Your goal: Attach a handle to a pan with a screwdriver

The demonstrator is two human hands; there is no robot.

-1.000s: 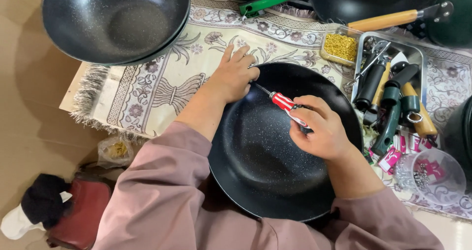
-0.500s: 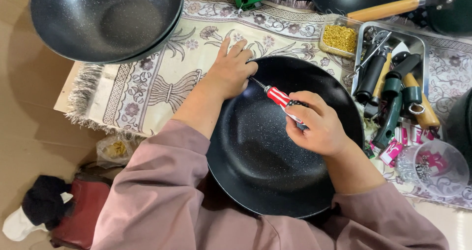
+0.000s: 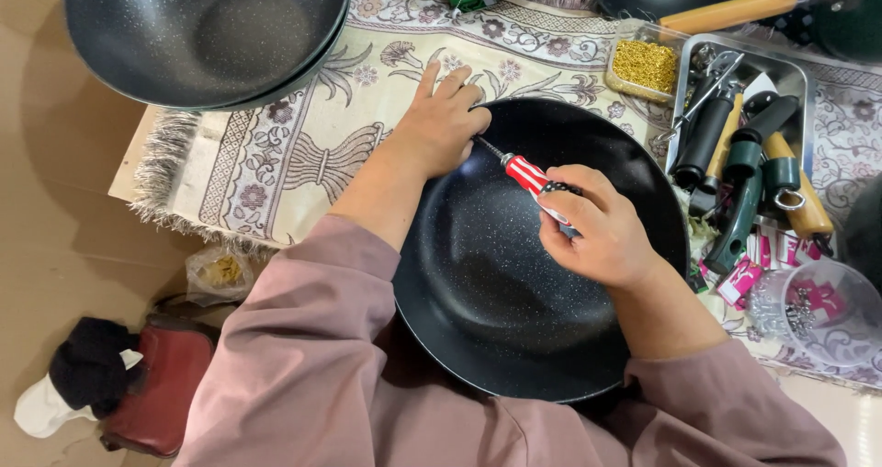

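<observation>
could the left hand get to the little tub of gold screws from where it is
Probably yes: the left hand rests on the wok rim, and only open patterned cloth lies between it and the tub of gold screws.

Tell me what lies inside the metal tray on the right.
The metal tray holds loose pan handles, black, green and wooden, piled with small metal parts. Whatever lies beneath the pile is covered.
</observation>
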